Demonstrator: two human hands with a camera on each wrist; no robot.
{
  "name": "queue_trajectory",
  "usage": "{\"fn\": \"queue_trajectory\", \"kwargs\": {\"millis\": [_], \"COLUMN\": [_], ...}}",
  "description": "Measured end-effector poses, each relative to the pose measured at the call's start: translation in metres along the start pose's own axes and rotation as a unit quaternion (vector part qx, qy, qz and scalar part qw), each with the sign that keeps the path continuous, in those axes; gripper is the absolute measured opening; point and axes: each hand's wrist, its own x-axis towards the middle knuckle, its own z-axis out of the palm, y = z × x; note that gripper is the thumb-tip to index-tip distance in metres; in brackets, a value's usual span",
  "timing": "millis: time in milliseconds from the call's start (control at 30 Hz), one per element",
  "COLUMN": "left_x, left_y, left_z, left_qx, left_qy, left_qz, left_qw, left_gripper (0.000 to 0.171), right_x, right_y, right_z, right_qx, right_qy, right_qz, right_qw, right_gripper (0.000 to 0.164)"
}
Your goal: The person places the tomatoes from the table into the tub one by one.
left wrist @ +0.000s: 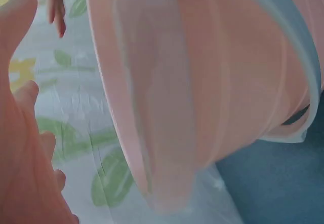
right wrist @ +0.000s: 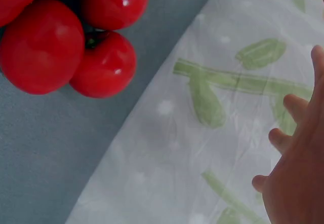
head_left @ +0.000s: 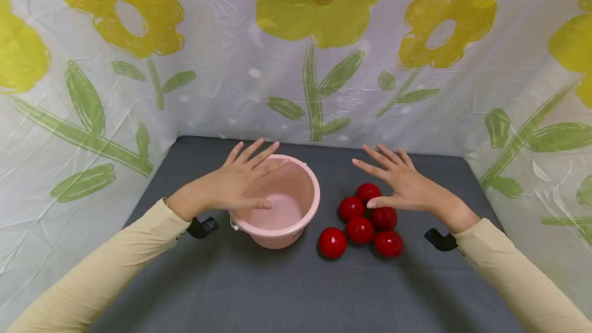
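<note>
A pink bucket point(head_left: 277, 233) stands upright on the grey table, its inside bare in the head view. My left hand point(head_left: 233, 181) hovers over its left side with fingers spread, holding nothing; in the left wrist view the bucket's ribbed wall point(left wrist: 233, 82) and pale handle point(left wrist: 298, 36) fill much of the picture. To the right of the bucket lie several red tomatoes point(head_left: 359, 230) in a loose cluster. Above their right side, my right hand point(head_left: 407, 186) is spread with nothing in it. The right wrist view shows a green stem on one tomato point(right wrist: 106, 67).
A dark grey cloth point(head_left: 277, 292) covers the table. Behind it and at both sides hangs a pale curtain point(head_left: 222, 86) printed with yellow flowers. A black wrist mount point(head_left: 202, 227) sits under the left wrist, and another black mount point(head_left: 441, 240) under the right.
</note>
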Motion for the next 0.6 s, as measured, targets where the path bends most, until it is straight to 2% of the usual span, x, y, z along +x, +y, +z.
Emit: {"fn": "queue_trajectory", "kwargs": {"millis": [67,133,300,367,433,600], "left_x": [-0.002,-0.006,-0.022,-0.027,-0.032,-0.042], "left_y": [-0.007,-0.016,-0.035,-0.043,-0.049,-0.058], "left_z": [0.000,0.000,0.002,0.005,0.009,0.021], "left_qx": [-0.035,-0.092,-0.233,-0.277,-0.324,-0.437], "left_qy": [-0.001,0.006,0.026,0.028,0.027,0.021], "left_qz": [-0.013,-0.028,-0.048,-0.046,-0.044,-0.042], "left_qw": [0.9993,0.9954,0.9710,0.9595,0.9445,0.8983], "left_gripper": [0.090,0.092,0.095,0.095,0.094,0.089], "right_x": [0.002,0.004,0.010,0.011,0.012,0.014], "right_y": [0.005,0.012,0.034,0.043,0.050,0.064], "right_z": [0.001,0.004,0.014,0.018,0.023,0.035], "right_qx": [0.014,0.029,0.064,0.084,0.111,0.172], "right_qy": [-0.003,-0.003,-0.002,-0.004,-0.006,-0.018], "right_qz": [0.011,0.019,0.033,0.040,0.051,0.083], "right_qw": [1.000,0.999,0.997,0.996,0.993,0.982], "right_gripper": [0.092,0.091,0.091,0.090,0.090,0.087]}}
